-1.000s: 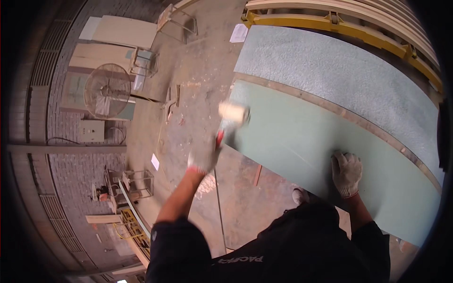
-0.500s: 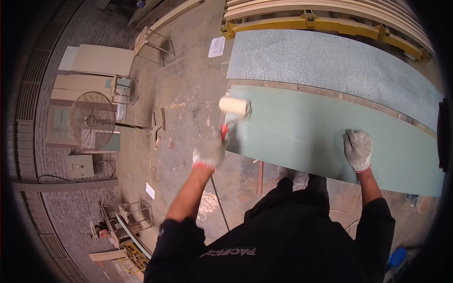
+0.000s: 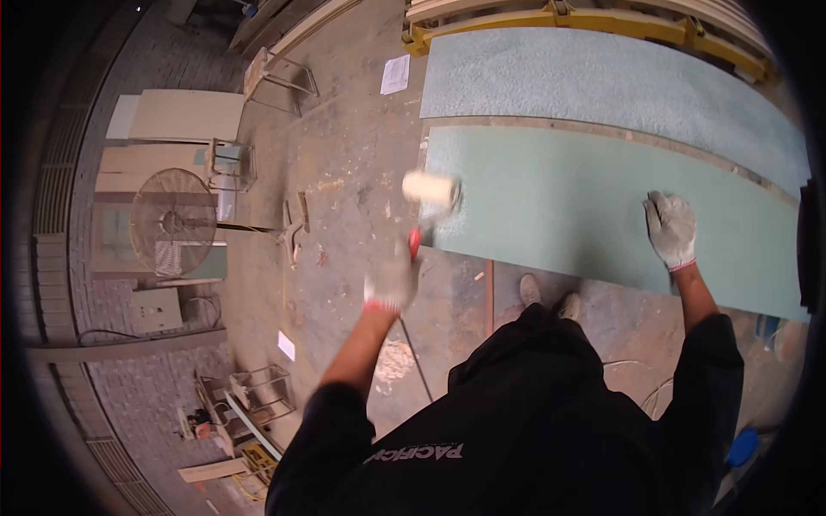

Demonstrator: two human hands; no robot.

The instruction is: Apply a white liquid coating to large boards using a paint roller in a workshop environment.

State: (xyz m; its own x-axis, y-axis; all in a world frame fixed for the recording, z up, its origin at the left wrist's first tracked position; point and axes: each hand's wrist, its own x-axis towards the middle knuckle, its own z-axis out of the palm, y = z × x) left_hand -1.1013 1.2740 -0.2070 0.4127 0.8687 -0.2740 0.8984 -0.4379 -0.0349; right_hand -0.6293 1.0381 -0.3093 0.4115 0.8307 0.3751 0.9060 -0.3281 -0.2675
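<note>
My left hand (image 3: 394, 273), in a pale work glove with a red cuff, grips the red handle (image 3: 415, 242) of a paint roller. Its fluffy cream sleeve (image 3: 430, 187) lies across the left end of a green board (image 3: 533, 189), where a whitish wet coating shows. My right hand (image 3: 671, 230), gloved the same way, rests on the board's right part with its fingers curled in; nothing shows in them. Beyond a narrow gap lies a second board (image 3: 594, 77), covered all over with a whitish, mottled coat.
Timber sits on a yellow frame (image 3: 516, 21) past the boards. To the left stand a large fan (image 3: 175, 222) and a metal-legged stand (image 3: 288, 77). Paper sheets (image 3: 395, 75) and wood shavings (image 3: 394, 361) lie on the floor. A blue round object (image 3: 742, 447) is at lower right.
The boards sit higher in the picture as the view shifts, and my feet now show. The roller has moved slightly toward me relative to the board. My right hand stays on the board.
</note>
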